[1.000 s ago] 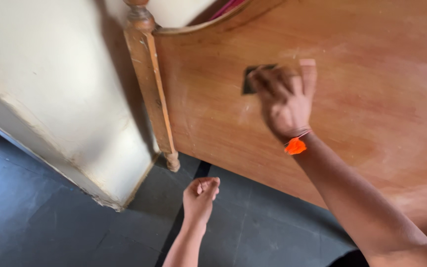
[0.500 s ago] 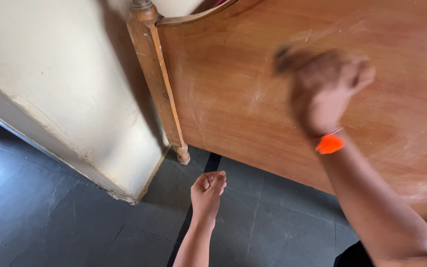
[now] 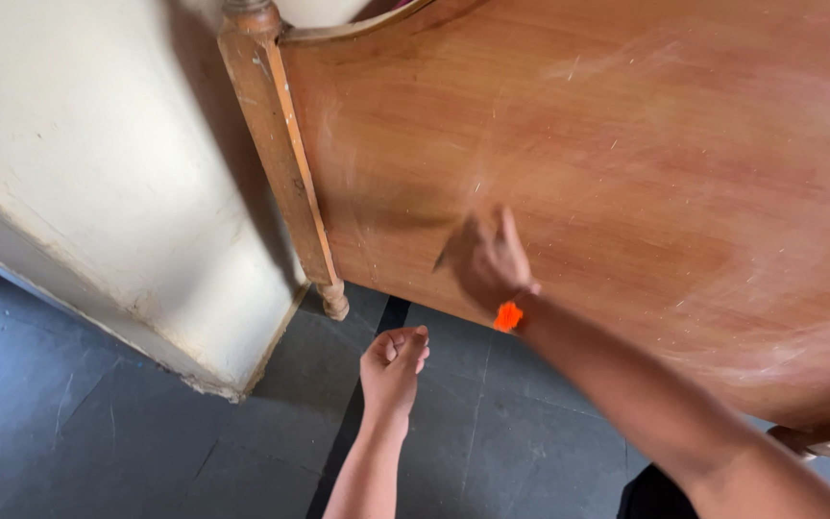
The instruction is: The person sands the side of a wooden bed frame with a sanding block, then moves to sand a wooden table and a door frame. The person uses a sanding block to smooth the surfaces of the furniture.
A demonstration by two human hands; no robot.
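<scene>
Dark grey tiled floor [image 3: 98,432] below: right hand [image 3: 488,259] blurred against scuffed brown wooden bed board [image 3: 646,173], grip state unclear; left hand [image 3: 394,363] loosely fisted, empty.

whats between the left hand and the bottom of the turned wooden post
Nothing: the head view shows only bare dark floor between the left hand and the post.

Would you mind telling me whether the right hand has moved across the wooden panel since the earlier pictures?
Yes. The right hand has swept down and leftward over the wooden panel, ending closer to the turned post and the panel's lower edge.
</scene>
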